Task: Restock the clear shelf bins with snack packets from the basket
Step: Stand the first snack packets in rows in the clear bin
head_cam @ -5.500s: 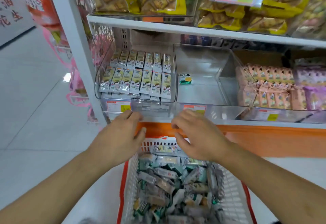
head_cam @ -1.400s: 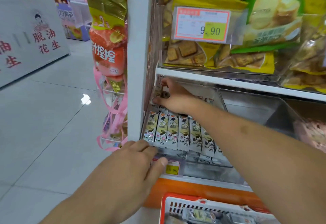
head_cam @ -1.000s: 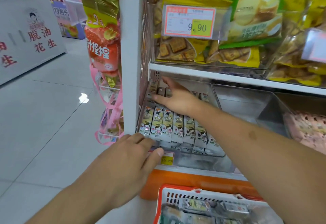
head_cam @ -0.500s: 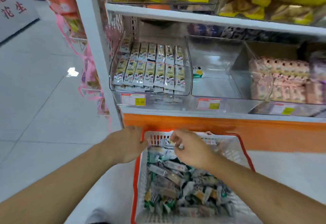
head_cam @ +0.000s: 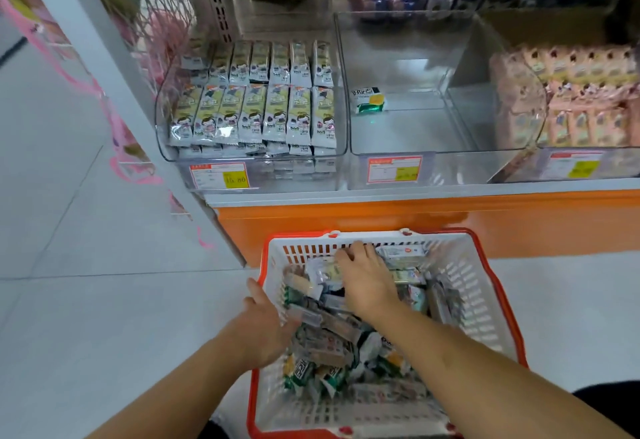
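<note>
Red-rimmed basket (head_cam: 491,267), lower centre: we have dropped from the left bin (head_cam: 337,92); right hand (head_cam: 369,281) flat on packets (head_cam: 332,338), left hand (head_cam: 263,324) gripping the rim, next batch pending.

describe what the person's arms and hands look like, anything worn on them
Both forearms are bare as far as the frame shows: no sleeves, gloves, watch or bracelets. The left hand and right hand show no rings on the visible fingers. Something dark at the lower right edge may be clothing, but it is too cropped to tell.
</note>
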Action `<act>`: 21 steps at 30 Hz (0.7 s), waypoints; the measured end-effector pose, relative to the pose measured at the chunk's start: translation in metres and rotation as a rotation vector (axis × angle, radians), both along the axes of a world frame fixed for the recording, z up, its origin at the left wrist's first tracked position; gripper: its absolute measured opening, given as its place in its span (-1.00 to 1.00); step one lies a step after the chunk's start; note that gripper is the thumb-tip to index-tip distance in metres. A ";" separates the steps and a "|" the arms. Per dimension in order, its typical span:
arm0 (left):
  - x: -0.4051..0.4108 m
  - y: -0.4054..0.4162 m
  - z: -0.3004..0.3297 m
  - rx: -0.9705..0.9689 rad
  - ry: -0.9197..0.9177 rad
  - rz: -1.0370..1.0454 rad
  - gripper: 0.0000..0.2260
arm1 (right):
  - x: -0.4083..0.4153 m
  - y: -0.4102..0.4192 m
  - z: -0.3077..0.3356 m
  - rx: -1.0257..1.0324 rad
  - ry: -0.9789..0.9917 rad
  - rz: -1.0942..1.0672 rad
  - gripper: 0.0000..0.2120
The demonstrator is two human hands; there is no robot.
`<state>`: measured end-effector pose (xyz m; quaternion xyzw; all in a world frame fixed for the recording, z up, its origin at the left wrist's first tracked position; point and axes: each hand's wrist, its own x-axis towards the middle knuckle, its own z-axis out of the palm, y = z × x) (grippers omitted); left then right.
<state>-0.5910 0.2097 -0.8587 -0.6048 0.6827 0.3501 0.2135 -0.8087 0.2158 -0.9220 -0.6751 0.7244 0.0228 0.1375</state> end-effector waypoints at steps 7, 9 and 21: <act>-0.001 -0.005 0.006 -0.013 -0.094 0.021 -0.04 | -0.013 0.000 0.013 -0.004 -0.107 0.087 -0.43; -0.006 -0.014 0.023 -0.147 -0.211 -0.036 -0.16 | -0.013 -0.003 0.036 -0.004 -0.209 0.157 -0.43; -0.020 -0.018 0.176 0.130 0.911 0.342 -0.74 | -0.005 0.024 0.237 -0.180 -0.528 0.279 -0.44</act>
